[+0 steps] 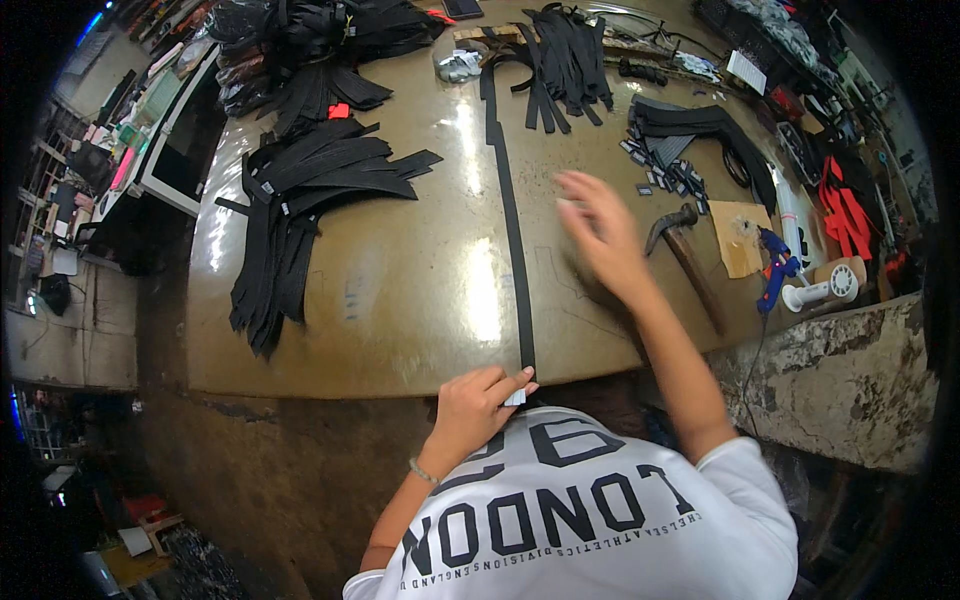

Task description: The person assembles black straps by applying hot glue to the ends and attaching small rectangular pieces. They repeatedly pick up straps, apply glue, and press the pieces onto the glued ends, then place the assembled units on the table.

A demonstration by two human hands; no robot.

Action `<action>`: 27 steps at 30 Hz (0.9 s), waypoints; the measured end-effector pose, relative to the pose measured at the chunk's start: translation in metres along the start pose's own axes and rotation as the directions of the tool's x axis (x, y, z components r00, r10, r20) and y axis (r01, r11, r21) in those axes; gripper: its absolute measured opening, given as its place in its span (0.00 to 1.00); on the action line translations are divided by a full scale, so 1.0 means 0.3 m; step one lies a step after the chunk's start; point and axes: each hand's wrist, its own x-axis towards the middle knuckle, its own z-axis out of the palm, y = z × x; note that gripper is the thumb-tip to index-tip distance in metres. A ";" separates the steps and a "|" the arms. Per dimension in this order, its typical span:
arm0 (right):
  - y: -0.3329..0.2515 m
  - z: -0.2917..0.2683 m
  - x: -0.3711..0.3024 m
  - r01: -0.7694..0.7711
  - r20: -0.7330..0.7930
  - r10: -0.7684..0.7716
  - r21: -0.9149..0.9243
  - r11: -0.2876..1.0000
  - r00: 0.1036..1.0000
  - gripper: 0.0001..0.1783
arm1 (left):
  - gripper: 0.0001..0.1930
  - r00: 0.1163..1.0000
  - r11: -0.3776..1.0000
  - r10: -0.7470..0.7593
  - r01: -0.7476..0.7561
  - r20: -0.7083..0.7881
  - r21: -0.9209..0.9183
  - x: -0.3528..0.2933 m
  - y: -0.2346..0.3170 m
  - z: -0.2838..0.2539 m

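Observation:
A long black strap (512,250) runs down the middle of the table, from the far side to the near edge. My left hand (478,405) pinches its near end at the table edge, where a small white piece (516,397) shows by the fingertips. To the right of the strap, my right hand (603,232) hovers over the table, slightly blurred, with fingers stretched out and nothing visible in them. A hammer (692,270) with a wooden handle lies right of that forearm. Beyond the hand, small dark and white tabs (668,172) are scattered beside folded black straps (690,125).
Bundles of black straps lie at the left (290,210) and far middle (568,65). On the right are brown cardboard (740,240), a blue glue gun (775,268) and a white spool (822,288). A red scrap (339,111) sits by the far-left pile.

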 end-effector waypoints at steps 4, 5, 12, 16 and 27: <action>0.007 -0.409 -0.341 -0.292 -0.879 -0.163 -0.316 0.902 0.447 0.17 | 0.16 0.999 0.998 -0.038 0.038 -0.014 -0.045 0.006 0.005 -0.006; 0.048 -0.526 -0.424 -0.568 -0.864 -0.377 -0.504 0.651 0.333 0.23 | 0.17 0.998 0.996 -0.055 0.053 -0.024 -0.070 0.010 0.004 -0.006; 0.329 -0.834 -0.389 -0.645 -0.695 0.147 -0.539 0.542 0.704 0.27 | 0.18 0.998 0.996 0.038 -0.035 0.042 -0.078 0.017 -0.028 -0.008; 0.078 -0.634 -0.187 -0.452 -0.569 0.131 -0.471 0.757 0.812 0.24 | 0.14 0.995 0.995 0.096 -0.096 0.010 -0.025 0.014 -0.036 0.001; -0.094 -0.191 -0.069 0.031 0.413 0.068 -0.226 0.974 0.908 0.23 | 0.12 0.991 0.992 0.123 -0.123 -0.052 -0.007 0.009 -0.046 0.017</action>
